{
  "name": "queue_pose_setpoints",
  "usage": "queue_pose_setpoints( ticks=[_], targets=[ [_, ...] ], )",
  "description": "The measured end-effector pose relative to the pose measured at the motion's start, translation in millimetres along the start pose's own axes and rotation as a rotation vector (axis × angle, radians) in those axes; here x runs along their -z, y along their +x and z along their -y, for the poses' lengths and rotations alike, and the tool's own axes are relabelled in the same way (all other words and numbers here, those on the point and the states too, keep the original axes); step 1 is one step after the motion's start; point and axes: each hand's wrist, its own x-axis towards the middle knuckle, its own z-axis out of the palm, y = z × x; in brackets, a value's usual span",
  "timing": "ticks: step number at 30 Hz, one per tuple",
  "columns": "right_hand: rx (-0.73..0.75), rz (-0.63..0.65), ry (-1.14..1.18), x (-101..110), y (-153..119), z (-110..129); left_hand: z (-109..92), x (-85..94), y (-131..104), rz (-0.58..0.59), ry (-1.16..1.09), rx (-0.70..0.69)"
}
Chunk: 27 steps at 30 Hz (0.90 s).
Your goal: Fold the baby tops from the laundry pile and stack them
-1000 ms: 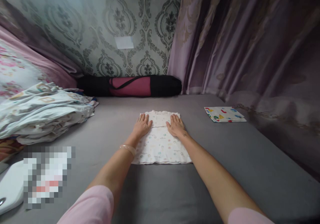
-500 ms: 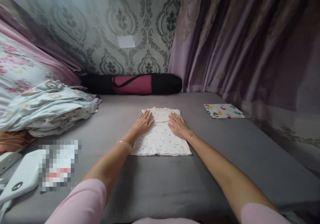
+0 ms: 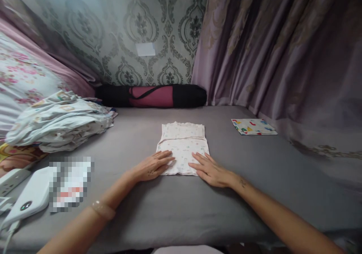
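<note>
Two hands – left hand (image 3: 155,166), right hand (image 3: 212,170), both flat, fingers spread – press the near corners of one white printed garment (image 3: 185,145), centred on the grey sheet (image 3: 135,133). Right: one folded cloth (image 3: 254,127). Left: one clothes heap (image 3: 63,123).

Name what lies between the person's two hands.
In the head view, the near part of the printed white cloth lies between the left hand and the right hand.
</note>
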Motion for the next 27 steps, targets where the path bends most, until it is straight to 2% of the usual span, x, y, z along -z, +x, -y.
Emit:
queue_pose_setpoints(
  ticks=[5,11,16,22,27],
  targets=[
    [0.036,-0.024,0.024,-1.2,-29.1,3.3,-10.6,1.7,-27.2,-0.056,-0.039,-0.040],
    [0.031,-0.191,0.021,-1.5,-52.5,-12.4,-16.7,12.1,-46.8,-0.068,-0.020,0.012],
    [0.089,-0.234,-0.055,1.4,-53.7,-17.4,-15.6,13.1,-48.2,-0.061,0.047,-0.030],
    [0.110,-0.231,-0.099,-3.1,-48.2,-23.6,-12.2,10.0,-43.1,-0.005,0.069,0.000],
    [0.109,-0.329,-0.024,-2.4,-42.8,-28.3,-1.1,5.5,-41.5,-0.098,0.036,0.010]
  ],
)
